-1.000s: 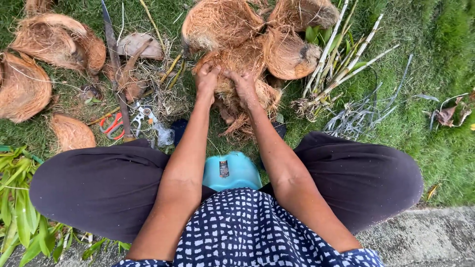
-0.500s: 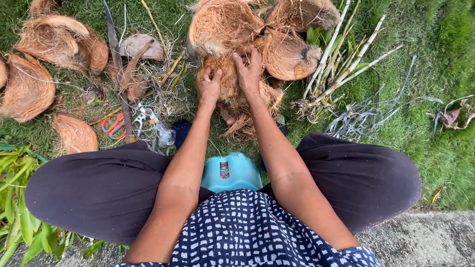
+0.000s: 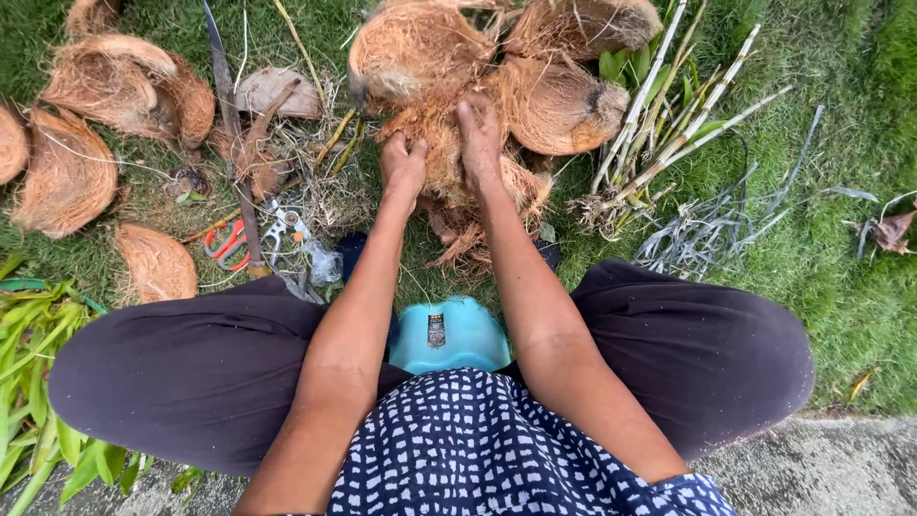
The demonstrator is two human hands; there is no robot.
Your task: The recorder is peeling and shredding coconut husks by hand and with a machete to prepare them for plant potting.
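Observation:
My left hand (image 3: 403,164) and my right hand (image 3: 479,132) grip a brown, fibrous piece of coconut husk (image 3: 441,158) on the grass in front of me. The left hand pinches fibres at its left edge; the right hand lies over its top right. Larger husk halves (image 3: 415,48) (image 3: 559,105) lie just beyond the hands. I sit with knees apart on a small blue stool (image 3: 449,334).
More husk pieces (image 3: 67,177) (image 3: 158,263) lie at the left. A long blade (image 3: 234,143) and red-handled scissors (image 3: 229,241) rest on the grass left of my arm. Pale stalks (image 3: 669,124) and grey strips (image 3: 707,229) lie at the right; green leaves (image 3: 29,334) at the left, concrete edge behind.
Both hands shifted slightly up on the husk piece; the left hand closed on its fibres and pulled a little away from the right.

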